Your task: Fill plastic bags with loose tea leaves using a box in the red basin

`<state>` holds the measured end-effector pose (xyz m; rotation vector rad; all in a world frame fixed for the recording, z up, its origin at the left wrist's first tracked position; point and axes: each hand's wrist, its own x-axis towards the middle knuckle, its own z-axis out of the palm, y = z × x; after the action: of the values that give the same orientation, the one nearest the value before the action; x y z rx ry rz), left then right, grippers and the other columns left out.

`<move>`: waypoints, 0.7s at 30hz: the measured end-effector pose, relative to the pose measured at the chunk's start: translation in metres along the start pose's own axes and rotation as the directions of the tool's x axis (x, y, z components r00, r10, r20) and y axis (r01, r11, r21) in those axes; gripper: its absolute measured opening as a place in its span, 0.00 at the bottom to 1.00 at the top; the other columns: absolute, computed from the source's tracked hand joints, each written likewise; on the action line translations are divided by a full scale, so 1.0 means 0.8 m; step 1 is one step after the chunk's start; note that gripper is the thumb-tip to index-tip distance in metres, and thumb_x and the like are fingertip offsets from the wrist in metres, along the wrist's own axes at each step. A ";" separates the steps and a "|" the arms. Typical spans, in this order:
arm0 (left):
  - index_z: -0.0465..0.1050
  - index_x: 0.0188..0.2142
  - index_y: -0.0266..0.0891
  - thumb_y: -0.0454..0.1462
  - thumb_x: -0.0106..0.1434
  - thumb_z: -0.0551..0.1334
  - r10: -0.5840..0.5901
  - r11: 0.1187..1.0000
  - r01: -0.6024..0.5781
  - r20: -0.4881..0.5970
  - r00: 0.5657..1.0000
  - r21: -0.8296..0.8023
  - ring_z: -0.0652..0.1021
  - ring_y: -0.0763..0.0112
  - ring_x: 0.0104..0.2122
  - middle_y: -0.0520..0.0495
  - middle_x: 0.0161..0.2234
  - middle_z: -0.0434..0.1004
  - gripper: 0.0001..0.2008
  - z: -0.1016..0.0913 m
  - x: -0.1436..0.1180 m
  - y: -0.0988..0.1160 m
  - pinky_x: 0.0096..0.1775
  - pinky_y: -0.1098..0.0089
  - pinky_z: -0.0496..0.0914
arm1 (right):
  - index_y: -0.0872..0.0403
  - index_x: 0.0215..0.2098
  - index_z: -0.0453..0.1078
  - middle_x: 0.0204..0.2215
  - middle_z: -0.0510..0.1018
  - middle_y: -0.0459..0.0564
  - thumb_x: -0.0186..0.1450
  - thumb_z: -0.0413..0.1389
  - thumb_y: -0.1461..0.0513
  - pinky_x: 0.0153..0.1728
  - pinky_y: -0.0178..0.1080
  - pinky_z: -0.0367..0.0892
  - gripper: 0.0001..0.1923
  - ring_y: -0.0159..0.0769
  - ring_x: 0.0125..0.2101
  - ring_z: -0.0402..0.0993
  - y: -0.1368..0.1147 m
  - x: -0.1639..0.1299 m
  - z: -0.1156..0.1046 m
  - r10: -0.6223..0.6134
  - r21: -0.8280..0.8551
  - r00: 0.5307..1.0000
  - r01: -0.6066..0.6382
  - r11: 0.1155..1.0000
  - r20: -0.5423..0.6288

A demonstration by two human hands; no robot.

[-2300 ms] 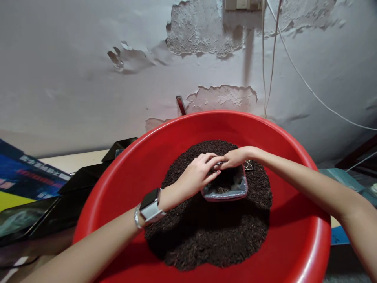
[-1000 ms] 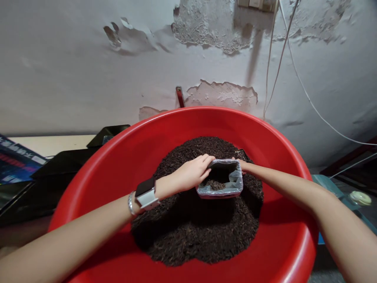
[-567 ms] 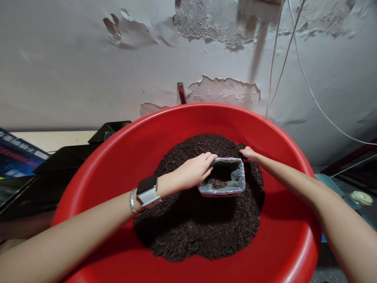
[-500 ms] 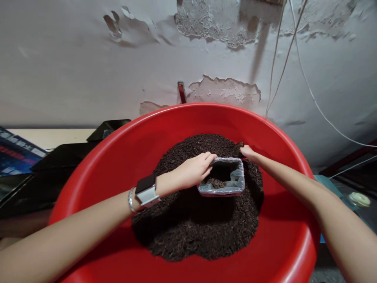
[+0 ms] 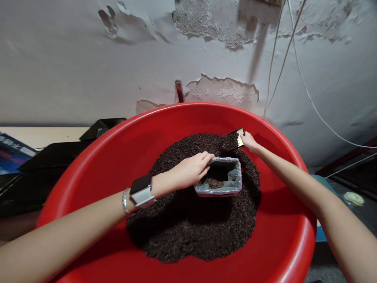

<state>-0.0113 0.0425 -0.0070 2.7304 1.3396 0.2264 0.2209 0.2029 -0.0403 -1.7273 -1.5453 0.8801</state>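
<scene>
A heap of dark loose leaves (image 5: 188, 239), which look like dry tea, lies in a big red tub (image 5: 97, 184). My left hand (image 5: 194, 169) is closed on the left edge of a small box lined with a clear plastic bag (image 5: 235, 184). A little of the leaf shows at the bottom of this box, which is tilted toward me over the heap. My right hand (image 5: 249, 141) grips a flat scoop (image 5: 240, 137) with a pale gold inside and dark edges. Leaves fill its far left part, at the back right of the heap.
Behind the tub stands a wall (image 5: 88, 78) with peeling plaster, and thin cords (image 5: 273, 67) hang down it. Black bags (image 5: 59, 157) and a printed blue package (image 5: 11, 153) lie at left. A pale round object (image 5: 353, 198) is at right.
The scoop has come up out of the leaves, carrying some, and its pale inside now shows. My right hand has risen slightly. My left hand keeps its hold on the box.
</scene>
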 end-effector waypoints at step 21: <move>0.57 0.49 0.39 0.34 0.64 0.49 -0.005 1.000 0.005 -0.010 1.000 0.024 0.70 0.65 0.44 0.43 0.45 0.66 0.14 0.002 0.002 -0.001 0.44 0.67 0.67 | 0.53 0.50 0.61 0.38 0.72 0.59 0.64 0.46 0.64 0.42 0.46 0.62 0.15 0.47 0.42 0.69 0.024 -0.010 -0.011 -0.279 -0.568 0.957 0.270 0.777 0.073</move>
<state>-0.0106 0.0440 -0.0083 2.7487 1.3600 0.2260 0.2385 0.1925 -0.0509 -1.8129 -2.1397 0.2483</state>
